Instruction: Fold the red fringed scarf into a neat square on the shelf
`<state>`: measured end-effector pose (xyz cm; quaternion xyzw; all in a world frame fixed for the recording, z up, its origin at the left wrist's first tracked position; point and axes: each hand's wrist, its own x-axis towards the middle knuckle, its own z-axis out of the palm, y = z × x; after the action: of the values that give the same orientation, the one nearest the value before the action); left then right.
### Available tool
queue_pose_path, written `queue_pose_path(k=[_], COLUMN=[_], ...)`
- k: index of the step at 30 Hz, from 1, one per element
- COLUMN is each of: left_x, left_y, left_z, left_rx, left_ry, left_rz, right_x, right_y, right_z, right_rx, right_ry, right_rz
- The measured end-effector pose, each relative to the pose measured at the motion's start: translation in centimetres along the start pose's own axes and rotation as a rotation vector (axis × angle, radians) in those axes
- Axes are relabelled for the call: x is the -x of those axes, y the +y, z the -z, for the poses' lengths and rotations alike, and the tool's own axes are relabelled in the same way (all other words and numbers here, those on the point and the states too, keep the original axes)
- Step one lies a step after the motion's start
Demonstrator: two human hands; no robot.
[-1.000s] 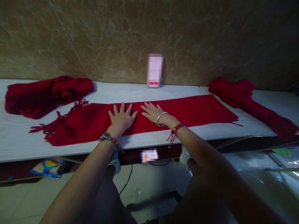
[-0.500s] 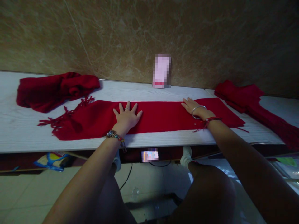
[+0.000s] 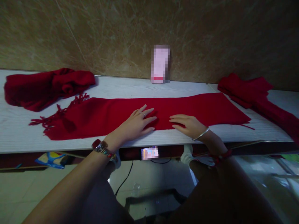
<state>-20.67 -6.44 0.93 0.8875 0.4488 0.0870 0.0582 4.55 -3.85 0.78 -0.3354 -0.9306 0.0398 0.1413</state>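
A red scarf (image 3: 163, 107) lies spread in a long flat strip across the white wood-grain table, its fringe at the left end. On its middle rests my left hand (image 3: 137, 123), fingers apart and pointing right, with a ring on one finger. Close to the scarf's front edge, my right hand (image 3: 188, 124) touches the cloth with its fingers stretched toward the left hand. Neither hand grips the fabric. A gap of bare scarf lies between the fingertips.
A bunched red cloth (image 3: 46, 88) lies at the back left, another red cloth (image 3: 247, 91) at the right. A blurred pink box-like item (image 3: 160, 63) stands against the marble wall. Below the front edge are a blue packet (image 3: 51, 160) and a small blurred item (image 3: 149, 153).
Both hands have moved inward along the scarf toward each other and nearer its front edge. The left hand has turned to point right. The view has shifted slightly.
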Motion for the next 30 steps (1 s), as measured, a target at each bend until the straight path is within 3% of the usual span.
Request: queue_pose_path(k=[8,13,24,30], left_x=[-1.8,-2.3,-2.1,-1.8], left_y=[1.4,1.7,1.8,1.5], left_z=[-0.1,-0.1,1.2,1.1], left_rx=[-0.004,-0.042,-0.22,-0.102], left_ry=[-0.05,0.005,0.07,-0.058], left_rz=[-0.151,-0.203,-0.122,-0.187], right_x=[1.2,1.0,1.2,1.3], right_y=[0.3,0.0,-0.5,-0.3], right_z=[0.3,-0.2,-0.6,-0.6], right_rx=[0.066,0.109,0.102,0.071], right_ry=[-0.019,-0.009,0.088,0.101], right_rz=[0.024,0.001,0.009,0.04])
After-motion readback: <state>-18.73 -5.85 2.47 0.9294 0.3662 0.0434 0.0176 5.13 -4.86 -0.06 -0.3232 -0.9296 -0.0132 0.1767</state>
